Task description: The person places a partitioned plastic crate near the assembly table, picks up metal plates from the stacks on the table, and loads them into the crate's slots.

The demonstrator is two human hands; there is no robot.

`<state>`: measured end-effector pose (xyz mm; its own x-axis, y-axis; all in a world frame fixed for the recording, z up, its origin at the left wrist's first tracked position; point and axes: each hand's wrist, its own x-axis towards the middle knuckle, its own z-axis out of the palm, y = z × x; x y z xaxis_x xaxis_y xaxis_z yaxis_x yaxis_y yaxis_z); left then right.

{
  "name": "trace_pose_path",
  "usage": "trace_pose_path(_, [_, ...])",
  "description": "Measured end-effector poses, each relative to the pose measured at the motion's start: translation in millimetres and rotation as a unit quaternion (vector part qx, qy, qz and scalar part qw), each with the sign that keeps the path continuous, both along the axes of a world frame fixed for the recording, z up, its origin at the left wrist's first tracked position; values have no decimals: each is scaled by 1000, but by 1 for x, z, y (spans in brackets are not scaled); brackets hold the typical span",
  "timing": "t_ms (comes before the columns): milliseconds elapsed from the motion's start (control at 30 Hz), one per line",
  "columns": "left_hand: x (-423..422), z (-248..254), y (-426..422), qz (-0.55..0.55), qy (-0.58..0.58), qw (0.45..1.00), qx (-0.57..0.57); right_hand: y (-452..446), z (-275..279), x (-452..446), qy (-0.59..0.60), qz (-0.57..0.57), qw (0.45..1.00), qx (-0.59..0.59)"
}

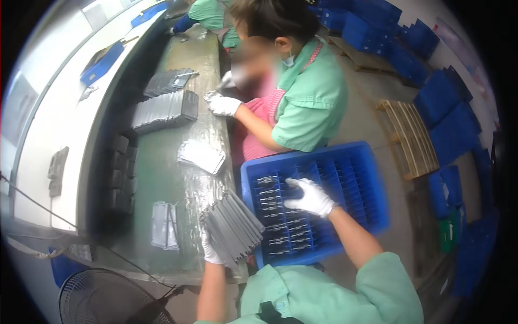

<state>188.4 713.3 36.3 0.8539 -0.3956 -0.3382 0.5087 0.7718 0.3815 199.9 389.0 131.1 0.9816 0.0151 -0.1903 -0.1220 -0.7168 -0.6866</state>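
My left hand point(211, 250), in a white glove, is closed around the side of a fanned stack of thin grey metal plates point(232, 227), at the table's near right edge. The stack leans toward a blue divided crate point(380, 202). Over the crate's middle is my gloved right hand point(311, 198), its fingers apart and nothing visible in them. Several plates stand on edge in the crate's left slots point(280, 229), left of my right hand. Part of my left hand is hidden by the stack.
On the green table point(148, 183) lie a pale stack of plates point(202, 156), two loose plates point(164, 225) and larger grey stacks point(166, 110). A co-worker point(313, 97) sits just beyond the crate, gloved hands over the table. A fan point(108, 297) stands at lower left; a wooden pallet point(408, 139) at right.
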Motion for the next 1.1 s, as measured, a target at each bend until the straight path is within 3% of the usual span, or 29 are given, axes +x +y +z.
trace_pose_path(67, [3, -9, 3, 21, 0, 999, 37, 45, -2, 20, 92, -13, 975, 202])
trace_pose_path(167, [5, -4, 4, 28, -18, 998, 49, 107, -21, 43, 81, 70, 984, 145])
trace_pose_path(200, [4, -3, 2, 22, -22, 999, 44, 114, -43, 54, 79, 102, 979, 159])
trace_pose_path(300, [5, -3, 3, 28, -15, 999, 23, 100, -53, 66, -5, 125, 991, 46])
trace_pose_path(400, [0, 1, -1, 7, 14, 999, -39, 47, -16, 61, -28, 64, 996, 49])
trace_pose_path(433, [1, 2, -1, 11, 23, 999, -46, 34, 6, 53, -15, 26, 993, 115])
trace_pose_path(467, [2, 4, -1, 14, 30, 998, -51, 19, 12, 49, 90, -41, 967, 236])
trace_pose_path(533, [3, 7, 0, 10, 20, 996, -87, -11, -3, 41, 37, -30, 939, 341])
trace_pose_path(833, [3, -7, 1, 32, 33, 998, -34, -38, -59, 6, -29, -107, 930, 352])
trace_pose_path(933, [4, -8, 3, 27, 29, 999, -27, -48, -67, 4, -35, -131, 900, 415])
trace_pose_path(1000, [3, -11, 3, 33, 21, 999, -25, -47, -73, 3, -34, -116, 909, 398])
trace_pose_path(1067, [5, -10, 2, 35, 11, 999, -21, -36, -82, 2, -29, -80, 969, 232])
trace_pose_path(1100, [5, -11, 3, 26, 11, 999, -26, -34, -84, 0, 1, -55, 994, 90])
